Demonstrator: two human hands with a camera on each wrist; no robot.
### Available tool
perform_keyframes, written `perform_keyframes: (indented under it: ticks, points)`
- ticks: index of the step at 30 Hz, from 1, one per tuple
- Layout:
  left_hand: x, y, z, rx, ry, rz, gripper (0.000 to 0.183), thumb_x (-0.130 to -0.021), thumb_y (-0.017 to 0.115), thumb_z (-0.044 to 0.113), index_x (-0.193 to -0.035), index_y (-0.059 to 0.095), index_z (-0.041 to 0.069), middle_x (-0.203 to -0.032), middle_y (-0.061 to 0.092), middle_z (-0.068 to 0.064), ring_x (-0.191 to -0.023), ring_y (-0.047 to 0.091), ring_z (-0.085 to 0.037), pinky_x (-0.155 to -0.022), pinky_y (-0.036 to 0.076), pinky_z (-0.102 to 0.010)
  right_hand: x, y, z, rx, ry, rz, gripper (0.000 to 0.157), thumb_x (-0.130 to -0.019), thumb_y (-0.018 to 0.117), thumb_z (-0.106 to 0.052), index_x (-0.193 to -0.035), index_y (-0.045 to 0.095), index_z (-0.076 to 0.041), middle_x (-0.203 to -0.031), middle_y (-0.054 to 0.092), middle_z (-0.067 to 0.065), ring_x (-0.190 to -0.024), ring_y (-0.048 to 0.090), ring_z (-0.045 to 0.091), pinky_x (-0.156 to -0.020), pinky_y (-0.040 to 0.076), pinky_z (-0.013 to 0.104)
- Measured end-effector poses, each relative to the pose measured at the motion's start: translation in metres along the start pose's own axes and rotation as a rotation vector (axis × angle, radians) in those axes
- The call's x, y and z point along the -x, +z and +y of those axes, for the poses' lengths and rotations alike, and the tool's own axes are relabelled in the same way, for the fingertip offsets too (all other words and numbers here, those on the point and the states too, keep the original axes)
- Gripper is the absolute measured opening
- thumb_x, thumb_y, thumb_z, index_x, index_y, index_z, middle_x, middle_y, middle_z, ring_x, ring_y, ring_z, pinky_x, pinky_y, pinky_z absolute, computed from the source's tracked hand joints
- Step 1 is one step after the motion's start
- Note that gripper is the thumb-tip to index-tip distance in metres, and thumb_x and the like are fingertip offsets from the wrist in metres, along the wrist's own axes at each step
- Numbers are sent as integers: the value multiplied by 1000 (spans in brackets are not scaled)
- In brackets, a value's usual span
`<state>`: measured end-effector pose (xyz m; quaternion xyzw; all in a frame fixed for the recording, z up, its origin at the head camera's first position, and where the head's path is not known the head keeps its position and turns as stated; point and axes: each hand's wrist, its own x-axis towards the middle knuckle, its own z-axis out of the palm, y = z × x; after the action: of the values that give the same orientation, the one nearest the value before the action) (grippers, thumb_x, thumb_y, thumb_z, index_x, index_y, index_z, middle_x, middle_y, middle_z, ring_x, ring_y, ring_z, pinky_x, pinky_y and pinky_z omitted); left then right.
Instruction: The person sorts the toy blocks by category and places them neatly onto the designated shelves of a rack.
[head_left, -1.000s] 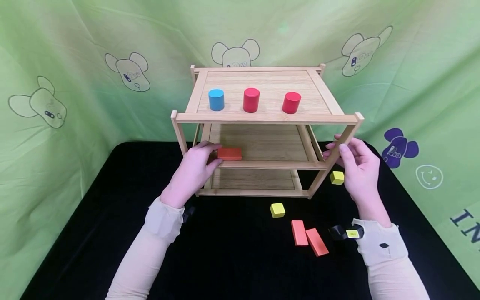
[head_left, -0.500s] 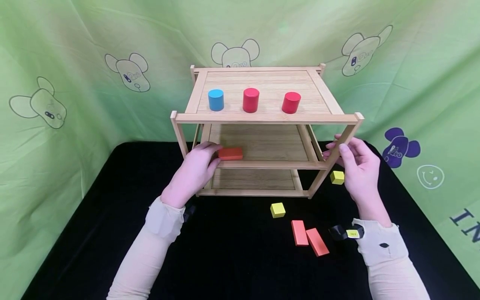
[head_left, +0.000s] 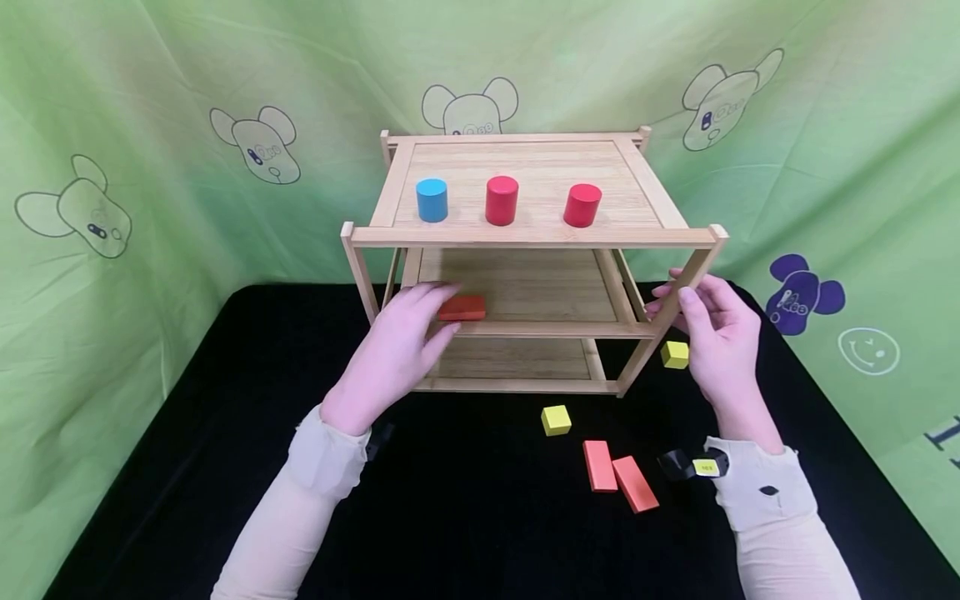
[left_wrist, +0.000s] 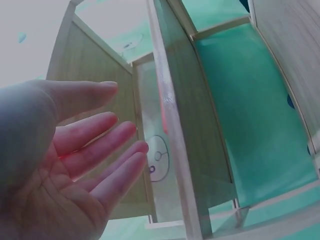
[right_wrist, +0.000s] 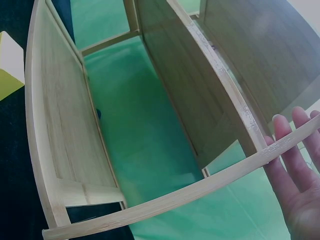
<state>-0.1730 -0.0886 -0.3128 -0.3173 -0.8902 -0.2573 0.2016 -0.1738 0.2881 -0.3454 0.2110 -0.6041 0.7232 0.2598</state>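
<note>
A red rectangular block (head_left: 462,307) lies on the middle shelf of the wooden rack (head_left: 540,331), near its left front. My left hand (head_left: 397,348) is just left of the block and partly overlaps it in the head view. Its thumb and fingers (left_wrist: 107,150) are apart with nothing between them in the left wrist view; only a thin red strip of the block shows past the shelf edge there. With the thumb on one side and the fingers behind, my right hand (head_left: 718,337) holds the rack's right front leg (right_wrist: 165,202).
On top of the rack stand a blue cylinder (head_left: 432,200) and two red ones, one in the middle (head_left: 502,201) and one at right (head_left: 582,206). Yellow cubes lie in front (head_left: 556,421) and right (head_left: 675,355). Two red blocks (head_left: 600,466) lie on the black cloth (head_left: 465,517).
My left fingers have let go of the red block and spread, and the hand has shifted slightly right and in front of it. The block moved only marginally. My right hand stays put.
</note>
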Motion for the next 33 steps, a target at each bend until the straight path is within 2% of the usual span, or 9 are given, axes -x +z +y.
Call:
perform_keyframes:
  ticks: [13,25,29,33]
  points:
    - [9,6,18,48,89,-25,47,-98,72,21,-141,59,7,-133,62,-6,-125,54,-22,-108,43,-33,0,1,-1,29,2,2,31,-104,52,3,-124,51,26,-98,71,20,-80,73,24,-79,61,30]
    - [28,17,23,112,171,27,48,-97,73,26,-140,60,8,-135,61,-4,-127,53,-19,-109,42,-30,0,0,0,5,-2,-2,29,-104,51,4,-124,54,24,-99,70,22,-81,73,26,-79,61,31]
    - [33,19,21,135,199,76,48,-96,74,26,-139,61,8,-135,62,-4,-126,54,-19,-109,42,-29,0,0,0,3,1,-4,29,-104,51,5,-124,53,25,-100,70,22,-81,73,26,-79,61,31]
    - [35,18,17,188,220,174,51,-93,78,22,-139,61,6,-136,62,-5,-126,54,-22,-108,42,-32,0,1,-1,1,0,-5,29,-104,51,5,-124,52,26,-100,70,23,-81,72,26,-79,61,31]
